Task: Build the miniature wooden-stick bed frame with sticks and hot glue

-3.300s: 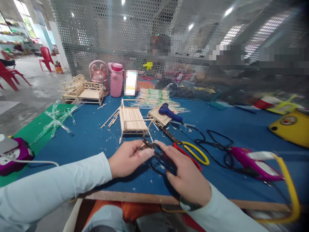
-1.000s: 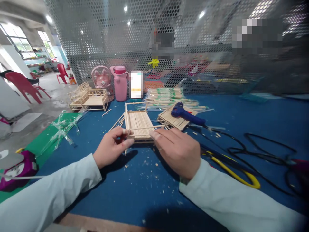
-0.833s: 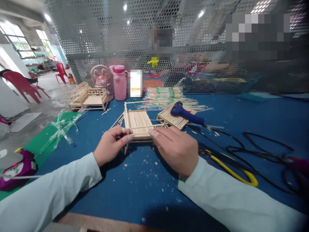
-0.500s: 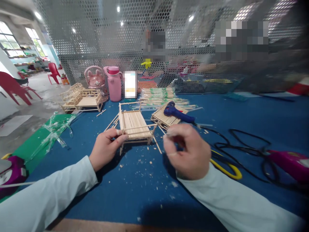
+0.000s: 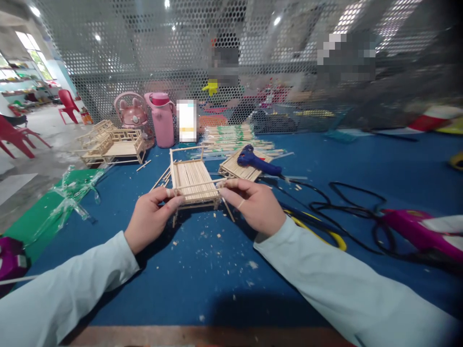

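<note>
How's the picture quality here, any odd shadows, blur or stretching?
Head view: a dark shadow on the blue tabletop near its front edge; the upright screen pixelated; the right sleeve stretched toward the corner; the upper right dim and soft; the stick frame fairly clear.

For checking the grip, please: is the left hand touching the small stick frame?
Touching. The head view shows the left hand pinching the stick frame at its near left corner, between thumb and fingers.
</note>
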Tool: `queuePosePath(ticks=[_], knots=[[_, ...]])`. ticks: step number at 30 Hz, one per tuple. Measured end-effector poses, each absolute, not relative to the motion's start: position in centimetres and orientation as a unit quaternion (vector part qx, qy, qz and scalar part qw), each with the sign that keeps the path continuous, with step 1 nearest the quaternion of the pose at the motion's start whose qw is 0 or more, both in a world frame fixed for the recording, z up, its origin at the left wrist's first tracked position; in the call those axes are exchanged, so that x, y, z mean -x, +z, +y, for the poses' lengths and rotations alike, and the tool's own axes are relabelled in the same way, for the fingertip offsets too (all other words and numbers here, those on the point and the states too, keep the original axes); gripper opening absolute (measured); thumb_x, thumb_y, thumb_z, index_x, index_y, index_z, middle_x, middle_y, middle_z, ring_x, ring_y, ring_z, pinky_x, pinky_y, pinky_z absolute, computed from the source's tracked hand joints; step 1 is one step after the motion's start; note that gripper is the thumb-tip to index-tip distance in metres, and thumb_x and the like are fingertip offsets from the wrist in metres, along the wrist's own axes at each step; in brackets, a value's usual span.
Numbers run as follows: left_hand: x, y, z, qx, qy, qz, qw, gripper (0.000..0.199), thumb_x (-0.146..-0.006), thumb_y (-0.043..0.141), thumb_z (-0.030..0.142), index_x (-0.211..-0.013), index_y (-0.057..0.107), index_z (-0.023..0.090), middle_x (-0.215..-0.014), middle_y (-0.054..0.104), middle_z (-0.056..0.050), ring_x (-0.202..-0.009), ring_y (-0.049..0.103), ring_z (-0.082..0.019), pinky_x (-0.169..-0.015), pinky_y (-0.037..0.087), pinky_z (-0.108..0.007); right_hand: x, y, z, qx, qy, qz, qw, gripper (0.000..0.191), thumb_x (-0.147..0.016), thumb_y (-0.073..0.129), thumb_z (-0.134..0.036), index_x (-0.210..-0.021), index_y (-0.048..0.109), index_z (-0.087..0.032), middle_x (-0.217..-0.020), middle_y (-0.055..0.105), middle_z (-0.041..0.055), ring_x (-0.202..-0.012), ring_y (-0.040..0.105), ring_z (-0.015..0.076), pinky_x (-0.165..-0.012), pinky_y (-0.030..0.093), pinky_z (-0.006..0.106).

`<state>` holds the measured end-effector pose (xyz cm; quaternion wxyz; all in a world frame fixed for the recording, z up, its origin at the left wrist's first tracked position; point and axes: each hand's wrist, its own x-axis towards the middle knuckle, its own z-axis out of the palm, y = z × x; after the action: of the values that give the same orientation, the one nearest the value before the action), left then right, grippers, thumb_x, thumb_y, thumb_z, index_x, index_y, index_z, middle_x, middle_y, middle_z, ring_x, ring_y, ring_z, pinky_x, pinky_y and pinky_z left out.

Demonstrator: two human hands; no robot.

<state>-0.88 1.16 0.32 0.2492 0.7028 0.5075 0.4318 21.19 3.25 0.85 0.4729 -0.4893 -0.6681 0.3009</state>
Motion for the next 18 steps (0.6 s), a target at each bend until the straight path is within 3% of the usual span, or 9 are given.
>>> queuePosePath(ticks=[18], knots=[[0.91, -0.09, 1.17, -0.686, 0.435, 0.516, 0.273, 0.025, -0.081, 0.057, 0.038, -0.081, 0.070, 0.017, -0.076, 0.064, -0.004, -0.069, 0.055, -0.016, -0.065, 0.044, -0.030, -20.93, 1.01, 3.56, 0.476, 0.325, -0.684, 0.448, 0.014, -0.072, 0.060, -0.030, -0.077, 0.063, -0.018, -0.073, 0.064, 0.0016, -0.067, 0.057, 0.0144, -0.071, 0.048, 0.032]])
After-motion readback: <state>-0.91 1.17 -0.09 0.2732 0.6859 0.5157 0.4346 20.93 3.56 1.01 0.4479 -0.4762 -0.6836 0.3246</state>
